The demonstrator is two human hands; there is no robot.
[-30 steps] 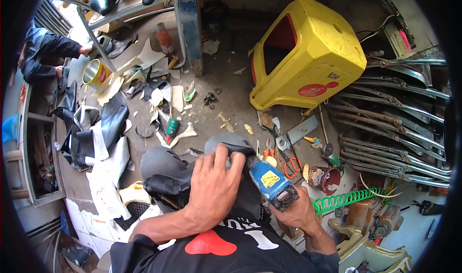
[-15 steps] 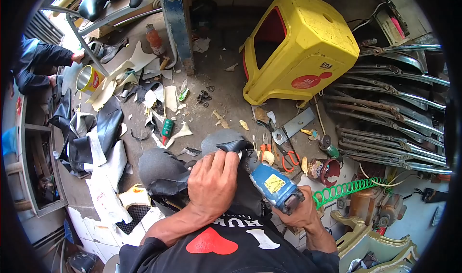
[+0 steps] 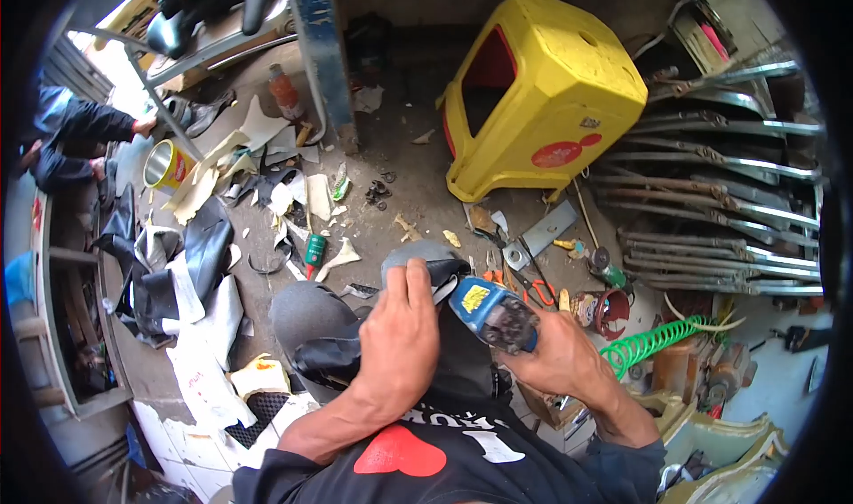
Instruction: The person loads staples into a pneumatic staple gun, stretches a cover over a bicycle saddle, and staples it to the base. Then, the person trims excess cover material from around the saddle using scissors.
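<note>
My left hand (image 3: 400, 340) is closed over the edge of a black cover (image 3: 330, 355) that lies across my lap, between my grey-clad knees. The fingers press together on it, and part of the piece is hidden under the hand and wrist. To the right, my right hand (image 3: 562, 355) grips a blue air staple gun (image 3: 491, 316) with a yellow label. Its nose points away from me toward the black material beside my left fingers; whether it touches cannot be made out. A green coiled hose (image 3: 653, 344) runs off to the right behind the right hand.
A yellow plastic stool (image 3: 569, 86) lies tipped ahead. Orange-handled scissors (image 3: 540, 291), a green bottle (image 3: 314, 253) and material scraps (image 3: 191, 282) cover the floor. Metal frames (image 3: 711, 184) are stacked at right. Another person's sleeve (image 3: 84, 117) shows at far left.
The staple gun has tilted, its rear end now facing me more, and sits slightly higher. My left fingers have straightened upward over the cover. The whole view has shifted slightly.
</note>
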